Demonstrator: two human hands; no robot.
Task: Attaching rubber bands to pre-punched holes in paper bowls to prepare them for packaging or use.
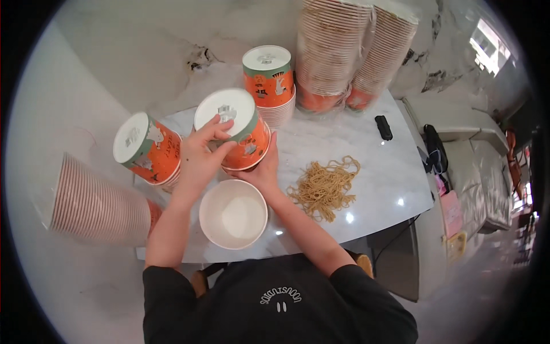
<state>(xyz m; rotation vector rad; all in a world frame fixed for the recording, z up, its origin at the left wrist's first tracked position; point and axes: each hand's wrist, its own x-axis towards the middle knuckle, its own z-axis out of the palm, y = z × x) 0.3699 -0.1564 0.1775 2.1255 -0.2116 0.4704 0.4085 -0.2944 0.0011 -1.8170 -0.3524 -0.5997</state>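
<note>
An upside-down orange and green paper tub (252,143) with a white base is held between my two hands. My left hand (203,152) grips its left side, with fingertips over the edge of the base. My right hand (266,172) wraps its right side low, near the rim; part of that grip is hidden behind the tub. Just nearer to me stands a white paper tub (209,215), mouth up, with nothing in it. Left of my left hand is an upside-down orange tub (152,152), on top of a stack. Another upside-down stack of orange tubs (266,86) stands behind.
Tall plastic-wrapped stacks of paper tubs (332,51) stand at the back right, and another wrapped stack (103,200) leans at the left. A tangled heap of tan string (325,189) lies on the marble table (372,172). A small black object (383,128) rests farther right.
</note>
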